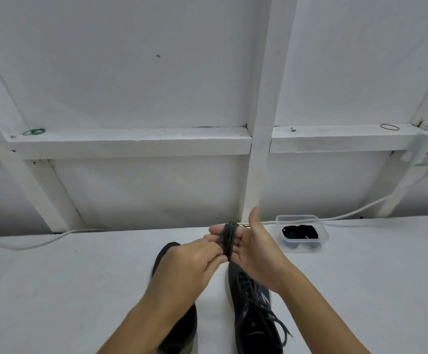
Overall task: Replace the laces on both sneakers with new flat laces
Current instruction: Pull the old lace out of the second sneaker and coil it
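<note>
A dark grey lace (229, 238) is wound in several turns around the straight fingers of my right hand (253, 249), whose palm faces left with the thumb up. My left hand (195, 267) pinches the lace at the lower side of the coil. Two dark sneakers stand on the white table below my hands. The right sneaker (251, 310) still carries a dark lace, loosened, with loose ends trailing to the right. The left sneaker (179, 325) is mostly hidden under my left forearm, its toe showing above my left hand.
A clear plastic tub (321, 235) holding coiled black laces (300, 231) sits to the right of my hands near the wall. A white cable (39, 242) runs along the table's back edge. Rubber bands lie on the wall's white ledge: green (34, 131), brown (389, 127).
</note>
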### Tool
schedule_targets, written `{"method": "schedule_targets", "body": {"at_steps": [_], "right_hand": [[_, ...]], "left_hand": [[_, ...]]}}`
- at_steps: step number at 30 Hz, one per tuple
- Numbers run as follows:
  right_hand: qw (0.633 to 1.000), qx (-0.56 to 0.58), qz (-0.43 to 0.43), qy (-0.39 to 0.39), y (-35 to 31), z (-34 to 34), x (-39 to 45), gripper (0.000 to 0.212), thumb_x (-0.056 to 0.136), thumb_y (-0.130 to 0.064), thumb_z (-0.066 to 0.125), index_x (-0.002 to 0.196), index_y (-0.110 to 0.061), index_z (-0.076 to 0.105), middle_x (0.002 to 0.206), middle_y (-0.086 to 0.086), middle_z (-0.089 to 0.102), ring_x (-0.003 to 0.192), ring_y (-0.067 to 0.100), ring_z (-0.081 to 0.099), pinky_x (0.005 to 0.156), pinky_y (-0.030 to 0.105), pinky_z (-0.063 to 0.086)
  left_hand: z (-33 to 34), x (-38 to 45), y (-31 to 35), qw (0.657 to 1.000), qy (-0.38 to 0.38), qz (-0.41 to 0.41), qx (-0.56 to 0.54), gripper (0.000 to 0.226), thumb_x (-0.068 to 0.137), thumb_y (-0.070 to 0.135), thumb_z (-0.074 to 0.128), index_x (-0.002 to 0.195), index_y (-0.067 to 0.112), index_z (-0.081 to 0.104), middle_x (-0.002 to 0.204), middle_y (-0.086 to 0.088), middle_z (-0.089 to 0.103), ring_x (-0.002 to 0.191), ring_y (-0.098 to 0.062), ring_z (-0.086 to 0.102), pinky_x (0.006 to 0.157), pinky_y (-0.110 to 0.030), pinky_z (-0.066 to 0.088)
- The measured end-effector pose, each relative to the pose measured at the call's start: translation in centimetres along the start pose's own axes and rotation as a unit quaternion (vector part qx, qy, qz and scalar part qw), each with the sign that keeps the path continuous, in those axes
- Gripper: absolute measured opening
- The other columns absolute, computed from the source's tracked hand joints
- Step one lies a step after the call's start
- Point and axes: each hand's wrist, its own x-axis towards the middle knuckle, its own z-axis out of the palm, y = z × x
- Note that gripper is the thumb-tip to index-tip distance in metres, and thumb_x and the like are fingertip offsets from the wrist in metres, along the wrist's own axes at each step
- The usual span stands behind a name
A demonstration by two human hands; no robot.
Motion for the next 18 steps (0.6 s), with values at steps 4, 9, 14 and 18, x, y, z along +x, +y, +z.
{"method": "schedule_targets", "body": {"at_steps": [4,9,14,18], "right_hand": [[0.997,-0.037,0.051,-0.037,0.9,0.3,-0.6,0.105,0.083,-0.083,0.014,0.119,0.000,0.068,0.113,0.017,0.072,0.111,0.025,0.068,0.101,0.033,0.052],[0.991,-0.051,0.073,-0.099,1.2,-0.2,-2.2,0.076,0.097,-0.070,0.029,0.111,-0.010,0.073,0.110,0.015,0.073,0.111,0.030,0.067,0.096,0.033,0.051],[0.984,-0.125,0.027,-0.126,1.9,-2.2,-3.5,0.017,0.101,-0.011,0.053,0.104,-0.012,0.069,0.099,0.006,0.074,0.102,0.026,0.070,0.093,0.032,0.051],[0.989,-0.066,0.040,-0.127,1.9,-4.3,-4.9,0.026,0.101,-0.005,0.044,0.095,-0.012,0.068,0.086,0.001,0.070,0.087,0.019,0.070,0.083,0.028,0.052]], "left_hand": [[-1.1,2.7,-2.1,0.991,-0.064,0.074,-0.091,0.006,0.079,0.019,0.083,0.079,0.016,0.077,0.077,0.007,0.063,0.072,-0.005,0.054,0.067,-0.014,0.045],[-0.1,3.8,-3.7,0.930,-0.136,-0.158,-0.303,0.012,0.068,0.036,0.088,0.075,0.032,0.079,0.076,0.008,0.073,0.072,-0.008,0.067,0.069,-0.019,0.050],[3.4,1.5,-2.6,0.808,-0.175,-0.282,-0.487,0.022,0.076,0.043,0.084,0.093,0.030,0.079,0.093,-0.004,0.076,0.092,-0.015,0.072,0.077,-0.023,0.055],[6.2,1.0,-0.2,0.733,-0.189,-0.320,-0.569,0.030,0.089,0.037,0.066,0.112,0.021,0.077,0.083,-0.024,0.069,0.086,-0.027,0.073,0.079,-0.025,0.058]]}}
